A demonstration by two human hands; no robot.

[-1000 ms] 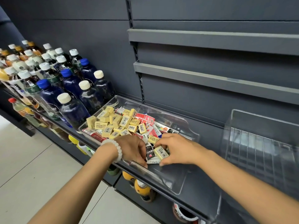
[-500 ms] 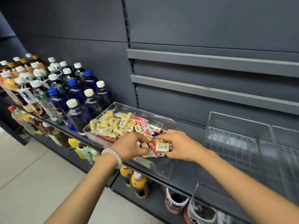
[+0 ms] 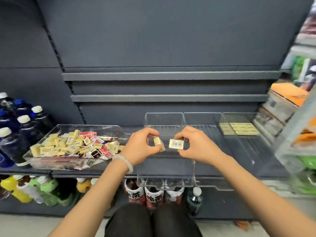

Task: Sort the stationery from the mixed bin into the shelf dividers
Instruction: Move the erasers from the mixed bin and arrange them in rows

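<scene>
The clear mixed bin (image 3: 112,128) sits on the shelf at left, filled with several yellow erasers (image 3: 56,146) and red-and-white packets (image 3: 100,152). My left hand (image 3: 142,145) pinches a yellow eraser (image 3: 159,144) and my right hand (image 3: 196,146) pinches another yellow eraser (image 3: 176,144) with a barcode label. Both hands hover over the nearest clear shelf divider (image 3: 164,117), right of the bin. A divider further right (image 3: 239,115) holds yellow erasers (image 3: 238,128) laid flat at its back.
Dark blue bottles (image 3: 29,127) stand left of the bin. Drink bottles (image 3: 153,194) fill the shelf below. Boxes (image 3: 283,101) and a blurred rack are at the right. Two bare grey shelf rails (image 3: 167,98) run across the back panel. My knees show at the bottom.
Both hands lifted out of the mixed bin, each with an eraser, and moved right over the divider. The view swung right, so the bin now lies at left.
</scene>
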